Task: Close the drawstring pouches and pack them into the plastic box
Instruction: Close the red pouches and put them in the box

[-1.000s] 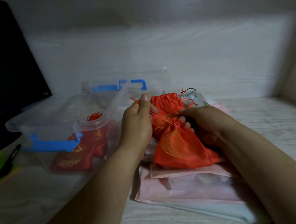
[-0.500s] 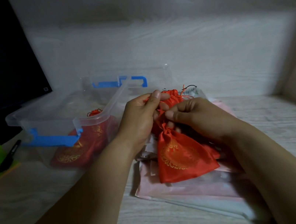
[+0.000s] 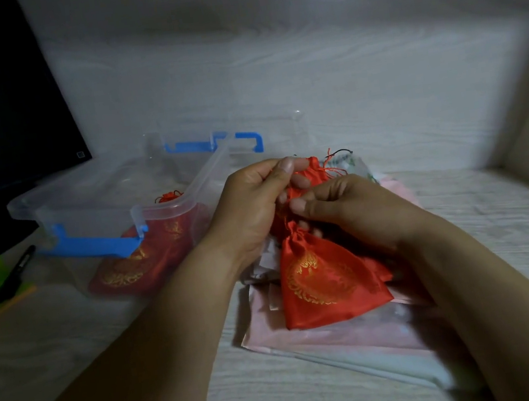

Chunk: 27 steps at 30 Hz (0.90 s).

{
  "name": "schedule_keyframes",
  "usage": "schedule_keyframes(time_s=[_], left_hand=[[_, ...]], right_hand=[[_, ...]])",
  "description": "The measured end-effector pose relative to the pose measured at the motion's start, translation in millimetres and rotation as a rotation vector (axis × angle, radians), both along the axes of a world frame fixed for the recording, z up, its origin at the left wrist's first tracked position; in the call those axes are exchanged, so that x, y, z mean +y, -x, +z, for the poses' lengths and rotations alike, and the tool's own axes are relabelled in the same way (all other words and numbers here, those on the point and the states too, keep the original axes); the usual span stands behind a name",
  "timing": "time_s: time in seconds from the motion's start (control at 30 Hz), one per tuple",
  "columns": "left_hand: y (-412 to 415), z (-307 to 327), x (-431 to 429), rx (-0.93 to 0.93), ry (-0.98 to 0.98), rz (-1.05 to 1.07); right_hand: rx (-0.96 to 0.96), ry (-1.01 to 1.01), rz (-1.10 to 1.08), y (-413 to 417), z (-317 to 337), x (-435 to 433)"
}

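Pinching cord in left hand, pouch neck in right hand; pull slow, keep neck bunched, then into box.

Two hands, three red pouches, one plastic box, one black pen

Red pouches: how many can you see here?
3 for sure: the boxed pouch in the plastic box, the front pouch held by the left hand and right hand, the back pouch behind their fingers. More may be hidden.
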State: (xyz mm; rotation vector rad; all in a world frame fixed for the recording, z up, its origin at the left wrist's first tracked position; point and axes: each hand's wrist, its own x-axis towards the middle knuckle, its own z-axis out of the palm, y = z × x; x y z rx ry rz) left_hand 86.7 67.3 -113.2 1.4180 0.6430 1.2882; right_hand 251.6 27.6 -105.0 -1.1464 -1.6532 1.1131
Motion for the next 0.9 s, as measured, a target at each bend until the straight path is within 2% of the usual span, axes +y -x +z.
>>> schedule_keyframes(time_s=[0.17,0.33,0.43,0.5,0.57,0.63,0.77,0.9], left_hand=[[-1.7,2.7,2.5,-0.01,-0.047,0.036],[-4.7,7.9,-2.7,-0.085,-0.095,-0.07],[-1.7,5.4,2.2,-0.093,-0.16,0.031],[-0.6,1.5,3.7,-0.005,-0.218,0.218],[-0.1,-3.6,3.6,0.072,-0.217,0.369],[1.8,-7.4,4.4,0.183,-0.187,0.407],[3.5,-10.8,3.3,0.386,-0.156,0.189],[-1.5,-12.1,-3.4,0.315,-0.057,-0.087]], right_hand=[[-0.154,-0.092,-0.036,7.0,4.5,-6.3],[-0.216,-0.158,-0.091,9.9,1.3,-3.8],[-0.063,-0.044,-0.116,5.5,-1.6,2.0],[0.116,0.077,-0.113,1.0,-2.5,5.4],[0.218,0.133,-0.109,-1.4,-2.4,7.5],[0.268,0.162,-0.101,-1.9,-2.2,8.8],[0.322,0.186,-0.083,-2.3,0.1,8.1],[0.275,0.167,-0.089,-3.9,0.7,7.3]])
